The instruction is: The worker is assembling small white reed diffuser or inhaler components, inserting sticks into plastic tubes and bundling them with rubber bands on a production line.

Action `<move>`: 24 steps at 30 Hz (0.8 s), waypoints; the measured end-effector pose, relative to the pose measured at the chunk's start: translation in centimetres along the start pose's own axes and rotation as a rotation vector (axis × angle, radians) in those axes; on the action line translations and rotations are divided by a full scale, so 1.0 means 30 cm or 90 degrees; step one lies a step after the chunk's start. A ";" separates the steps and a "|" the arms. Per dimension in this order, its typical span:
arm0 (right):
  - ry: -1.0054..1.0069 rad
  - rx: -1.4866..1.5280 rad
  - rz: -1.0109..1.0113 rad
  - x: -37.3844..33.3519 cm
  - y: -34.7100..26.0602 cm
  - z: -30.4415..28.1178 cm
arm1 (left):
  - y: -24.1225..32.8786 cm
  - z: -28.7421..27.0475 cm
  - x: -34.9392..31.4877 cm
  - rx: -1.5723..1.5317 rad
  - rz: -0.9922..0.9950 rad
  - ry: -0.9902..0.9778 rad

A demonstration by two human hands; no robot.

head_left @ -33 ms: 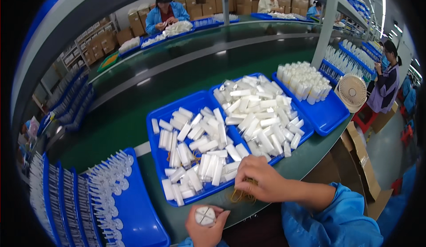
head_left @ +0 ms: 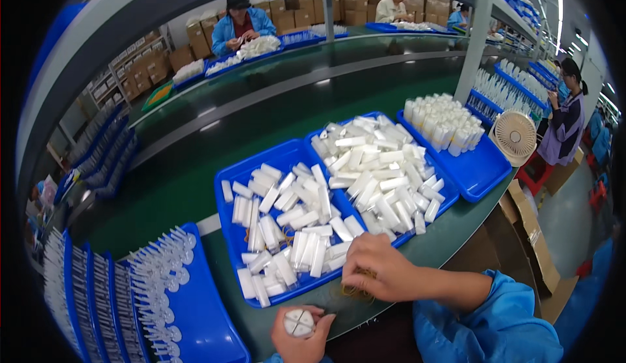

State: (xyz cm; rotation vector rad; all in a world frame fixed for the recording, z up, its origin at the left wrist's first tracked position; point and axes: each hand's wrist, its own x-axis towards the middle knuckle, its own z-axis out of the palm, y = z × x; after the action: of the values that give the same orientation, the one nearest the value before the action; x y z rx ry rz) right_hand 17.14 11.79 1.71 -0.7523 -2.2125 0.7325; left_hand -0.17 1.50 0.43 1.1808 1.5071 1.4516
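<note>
My left hand (head_left: 301, 337) is closed round a bundle of white plastic pieces (head_left: 299, 322), held on end near the table's front edge. Their wedge-shaped ends meet in a round with a cross-shaped gap. To the right, my right hand (head_left: 381, 268) is closed over a small heap of yellow-brown rubber bands (head_left: 357, 292), fingertips down among them. What its fingers pinch, if anything, is hidden. Just beyond my hands, a blue tray (head_left: 228, 232) holds many loose white pieces in clear wrap. A second blue tray (head_left: 450, 197) beside it is heaped with more.
At the right, another blue tray (head_left: 482, 177) carries upright white bundles, with a beige fan (head_left: 514, 133) next to it. Blue trays of clear stemmed parts (head_left: 208, 311) stand at the left. A grey post (head_left: 475, 43) rises behind; co-workers sit across the green conveyor (head_left: 176, 174).
The view has shifted slightly. Both hands keep nearly the same places, the left still round the bundle and the right still at the rubber bands.
</note>
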 end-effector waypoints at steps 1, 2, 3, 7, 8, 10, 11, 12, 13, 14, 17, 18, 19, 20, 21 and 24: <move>-0.004 -0.020 -0.031 0.000 -0.007 0.001 | 0.003 -0.005 -0.008 0.010 0.027 0.017; -0.011 -0.036 -0.055 -0.005 -0.015 0.012 | 0.016 -0.005 -0.011 -0.004 0.027 0.009; -0.021 -0.023 -0.071 -0.008 -0.026 0.022 | 0.032 -0.004 -0.016 -0.019 0.026 0.001; -0.032 0.043 -0.087 -0.014 -0.060 0.049 | 0.033 0.018 0.001 0.030 0.044 -0.054; -0.026 0.060 -0.081 -0.015 -0.064 0.047 | 0.035 0.011 0.006 0.076 0.059 -0.078; -0.015 0.073 -0.037 -0.015 -0.056 0.029 | -0.010 -0.007 -0.004 0.034 -0.003 -0.087; -0.014 0.099 -0.012 -0.015 -0.040 0.019 | -0.017 -0.014 -0.004 0.014 -0.035 -0.091; -0.013 0.126 0.014 -0.018 -0.020 0.014 | -0.018 -0.029 -0.002 -0.055 -0.065 -0.121; -0.029 0.256 0.049 -0.025 0.012 0.018 | -0.012 -0.050 -0.002 -0.124 -0.095 -0.150; -0.050 0.515 0.141 -0.033 0.008 0.016 | -0.002 -0.064 -0.001 -0.194 -0.126 -0.179; -0.123 1.073 0.280 -0.051 -0.025 0.018 | 0.008 -0.055 -0.009 -0.731 -0.149 -0.306; -0.161 1.151 0.225 -0.049 -0.023 0.019 | 0.008 -0.051 -0.014 -0.896 -0.147 -0.350; -0.199 1.227 0.166 -0.048 -0.017 0.020 | 0.010 -0.052 -0.015 -0.883 -0.132 -0.410; -0.237 1.302 0.105 -0.049 -0.014 0.020 | 0.015 -0.058 -0.013 -0.868 -0.117 -0.469; -0.244 1.284 0.072 -0.053 -0.027 0.017 | 0.019 -0.064 -0.011 -0.852 -0.102 -0.528; -0.299 1.265 0.100 -0.036 -0.049 -0.060 | 0.030 -0.050 -0.018 -0.396 0.083 -0.396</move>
State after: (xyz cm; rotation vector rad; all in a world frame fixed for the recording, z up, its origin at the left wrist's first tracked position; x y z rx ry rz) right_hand 18.68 10.57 3.37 0.3582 -0.7050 2.5559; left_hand -1.29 0.44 1.44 1.1839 0.5111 1.3171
